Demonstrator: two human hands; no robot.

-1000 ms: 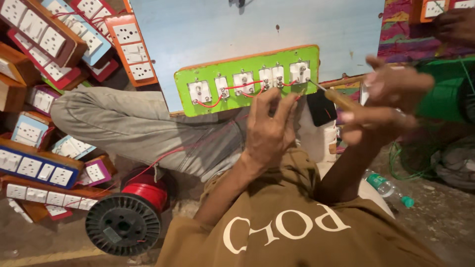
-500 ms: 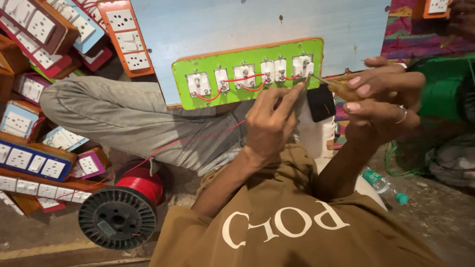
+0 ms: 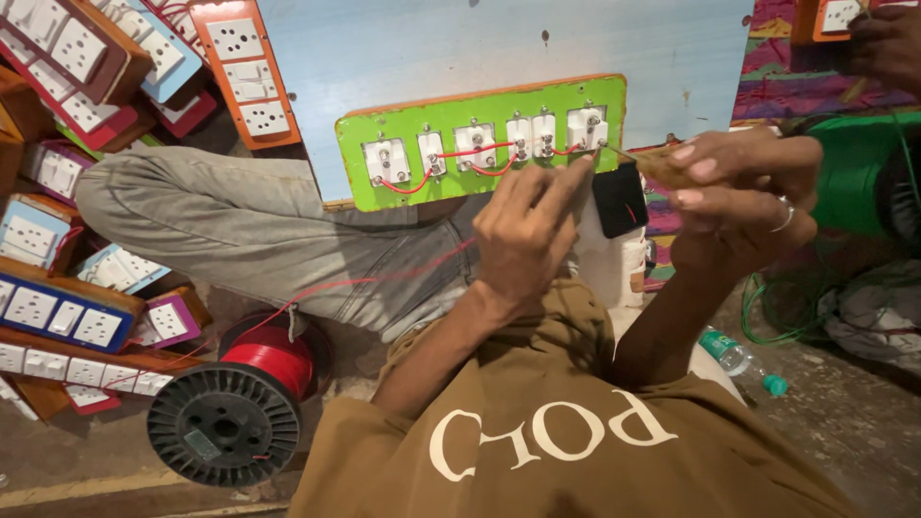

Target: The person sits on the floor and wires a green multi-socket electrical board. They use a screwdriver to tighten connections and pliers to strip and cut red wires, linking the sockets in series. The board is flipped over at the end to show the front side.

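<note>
Near left: black spool of red wire (image 3: 251, 398) on the floor; a plastic bottle (image 3: 737, 357) lies near right. Left hand (image 3: 526, 235), fingers curled, pinches a red wire at the green switch board (image 3: 480, 142). Right hand (image 3: 743, 192) grips a wooden-handled tool (image 3: 662, 165), tip at the board's right edge. Stacked switch boards (image 3: 67, 317) sit left; green wire spool (image 3: 859, 182) far right.

Elec. workshop: switchboards (image 3: 58, 321), wire spool (image 3: 230, 412)
</note>
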